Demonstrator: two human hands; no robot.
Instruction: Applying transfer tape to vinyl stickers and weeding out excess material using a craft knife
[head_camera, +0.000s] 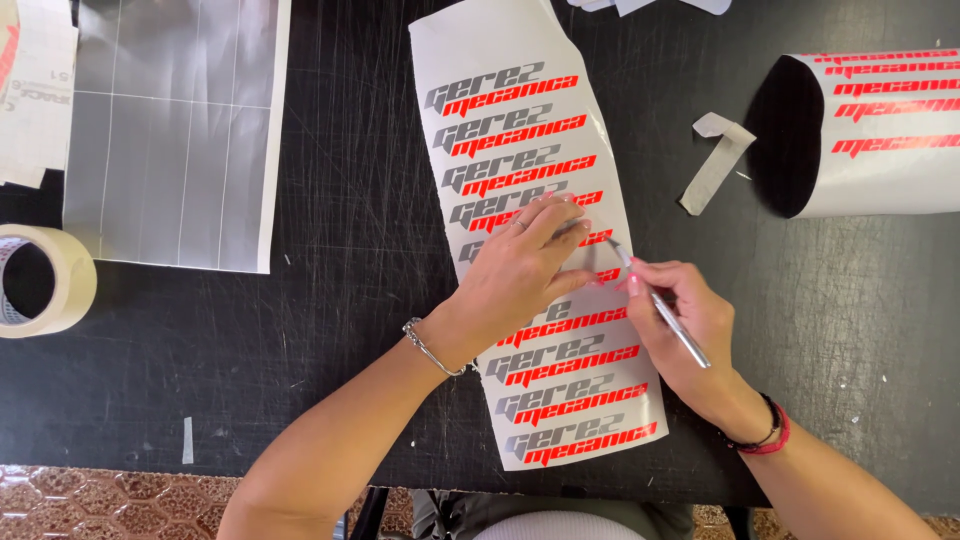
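Pressing flat on the decal sheet (545, 330), the left hand (520, 270) is spread open, while the thin tool (660, 305), pinched in the right hand (690, 325), could slip and tear a sticker

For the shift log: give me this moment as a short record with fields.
surface: black worktable
left hand: pressed flat on the sticker sheet
right hand: holds a thin silver tool, tip at the sheet beside the left fingers
sheet: long white strip with rows of grey and red decals
right of sheet: curled sticker roll, loose backing scrap
left side: tape roll, grey vinyl sheet
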